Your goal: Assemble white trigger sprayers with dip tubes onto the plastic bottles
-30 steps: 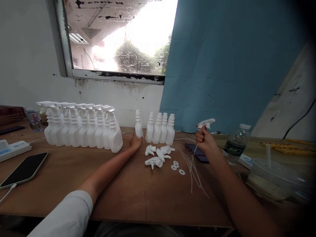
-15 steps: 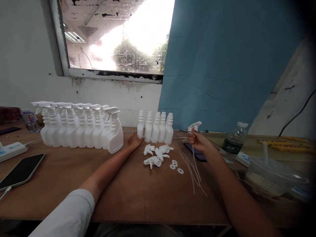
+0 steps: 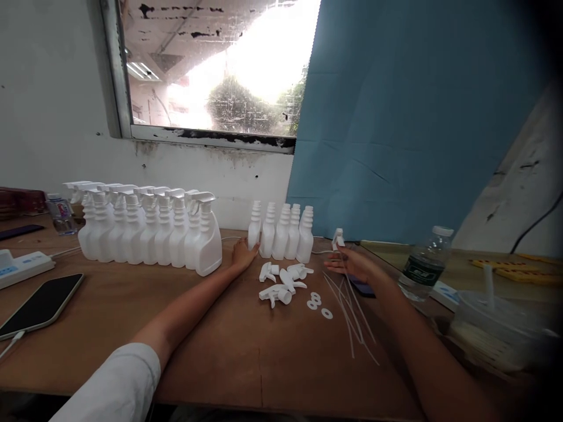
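My left hand point(image 3: 244, 254) is wrapped round the lower part of the leftmost open-necked white bottle point(image 3: 254, 225). Several more bottles without tops point(image 3: 281, 234) stand close to its right. In my right hand point(image 3: 352, 264) is a white spray head point(image 3: 338, 239), pinched at the thumb while the other fingers spread leftward; a thin tube seems to hang below it. Loose spray heads point(image 3: 275, 295) lie on the brown table in front of the bottles. Beside them are several white rings point(image 3: 326, 313) and a bunch of thin white tubes point(image 3: 352, 319).
Bottles with spray heads fitted point(image 3: 149, 228) stand in a row at the left. A phone point(image 3: 41, 305) and a power strip point(image 3: 26, 271) are further left. At the right are a water bottle point(image 3: 423, 266) and a plastic cup with a straw point(image 3: 490, 328).
The spray head in my right hand has turned and dropped slightly, and that hand's lower fingers have spread out. The camera view has shifted a little. My left hand stays at the same bottle.
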